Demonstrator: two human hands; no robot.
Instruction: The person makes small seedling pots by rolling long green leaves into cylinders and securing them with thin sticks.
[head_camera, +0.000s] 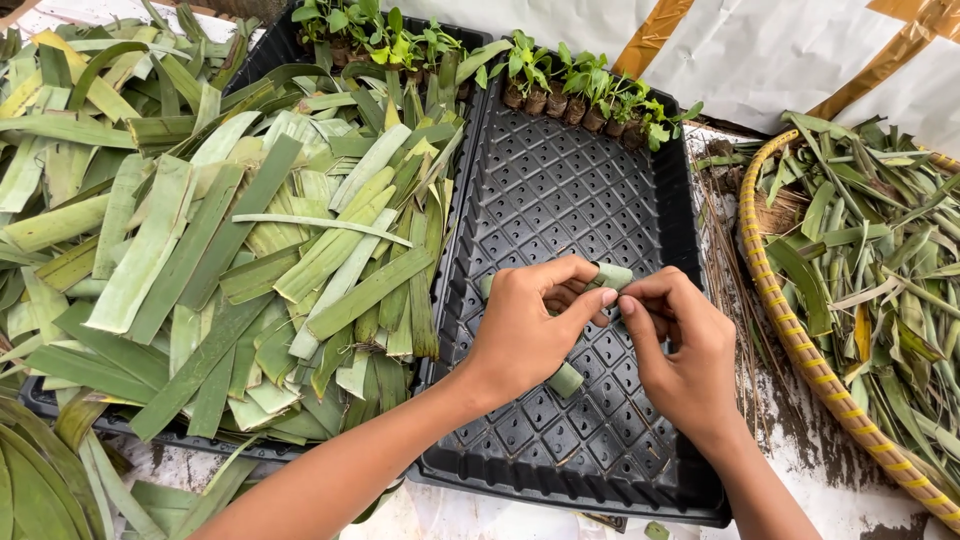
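Both hands meet over the black seedling tray (560, 190), and between them sits a strip of green leaf (612, 275) being curled into a small tube. The left hand (525, 325) grasps the strip from the near side, its thumb and forefinger pinched at the rolled end while a loose tail of the same leaf pokes out below its palm, likely so the roll stays tight as it is turned. The right hand (680, 345) closes on the roll from the other side, its fingertips meeting those of the left, which looks like a way to steady the curl and keep it from springing open. The hands work directly above the tray's bare dimpled cells, a sensible place, since anything dropped lands in the tray. Beyond the fingertips, along the tray's far edge, a row of small seedlings in leaf-wrapped pots (585, 95) stands packed side by side, upright, which suggests the far cells were filled first. To the left of the left hand a second tray is heaped with cut leaf strips (240, 230), lying flat and close enough for an easy reach. To the right of the right hand a woven basket with a yellow-wrapped rim (790, 320) holds narrower leaf scraps, apart from the usable strips.
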